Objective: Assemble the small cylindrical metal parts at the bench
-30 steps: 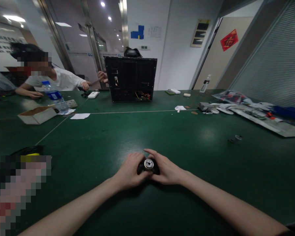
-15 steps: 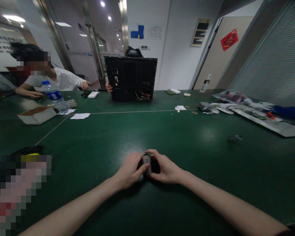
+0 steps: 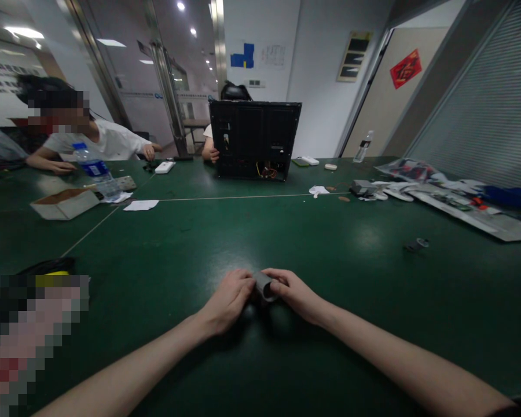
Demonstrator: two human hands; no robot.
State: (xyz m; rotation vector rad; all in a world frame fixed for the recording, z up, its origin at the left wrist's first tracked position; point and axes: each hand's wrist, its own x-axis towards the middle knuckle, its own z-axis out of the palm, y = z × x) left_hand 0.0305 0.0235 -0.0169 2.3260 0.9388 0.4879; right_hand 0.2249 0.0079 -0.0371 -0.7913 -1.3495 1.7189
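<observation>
A small grey metal cylinder (image 3: 264, 285) is held between my two hands just above the green table (image 3: 200, 237). It lies tilted, with a dark, hollow-looking round end facing me. My left hand (image 3: 231, 300) is closed around its left side, thumb and fingers pressed on it. From the right, my right hand (image 3: 296, 294) grips the near open end, the thumb on its rim and the fingers behind. My fingers cover part of the cylinder.
Small dark parts (image 3: 415, 245) lie to the right. A black case (image 3: 256, 139) stands at the far side with a co-worker's hand (image 3: 211, 152) on it. Farther left are an open box (image 3: 65, 204), a water bottle (image 3: 96, 169) and another person (image 3: 113, 139).
The cylinder has tipped from its silver disc end facing up, through upright, to its hollow end facing me. My fingers have shifted around it. The black case has moved right.
</observation>
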